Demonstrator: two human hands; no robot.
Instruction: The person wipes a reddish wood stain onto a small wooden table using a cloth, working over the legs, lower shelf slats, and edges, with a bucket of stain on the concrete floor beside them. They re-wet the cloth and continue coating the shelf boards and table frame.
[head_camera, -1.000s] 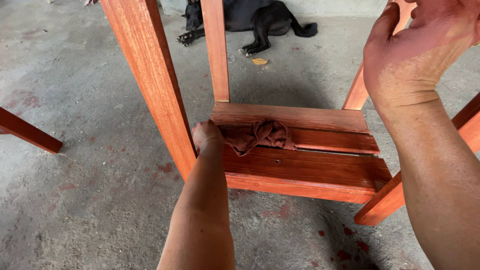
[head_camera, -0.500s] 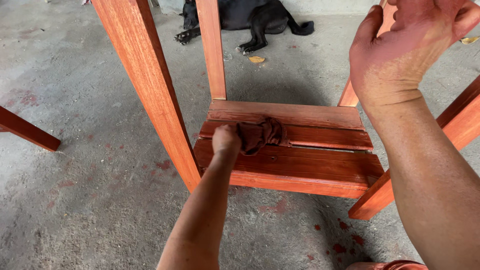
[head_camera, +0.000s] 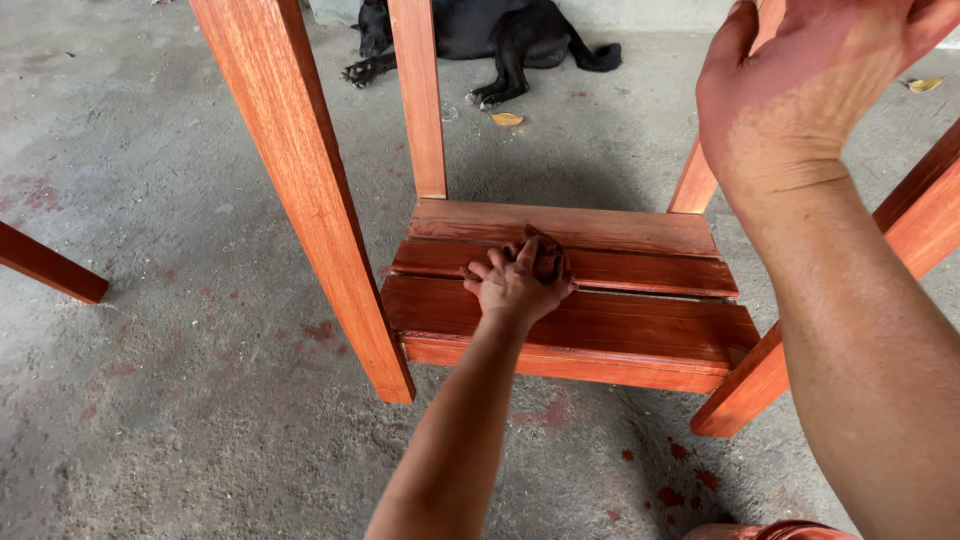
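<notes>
A reddish-stained wooden frame with slats (head_camera: 620, 300) lies on the concrete floor, its legs (head_camera: 300, 190) rising toward me. My left hand (head_camera: 515, 285) presses a dark stained rag (head_camera: 545, 258) onto the middle slat. My right hand (head_camera: 800, 90) grips the top of the upper right leg (head_camera: 695, 185), its palm smeared with red stain. The part of the leg under that hand is hidden.
A black dog (head_camera: 480, 35) lies on the floor beyond the frame. A dry leaf (head_camera: 507, 119) sits near it. Another stained wooden piece (head_camera: 50, 265) pokes in at the left edge. Red stain drips (head_camera: 680, 470) spot the concrete near the front right leg.
My left hand has slid the rag rightward along the slats, from near the front left leg to the middle. My right hand stays up on the leg.
</notes>
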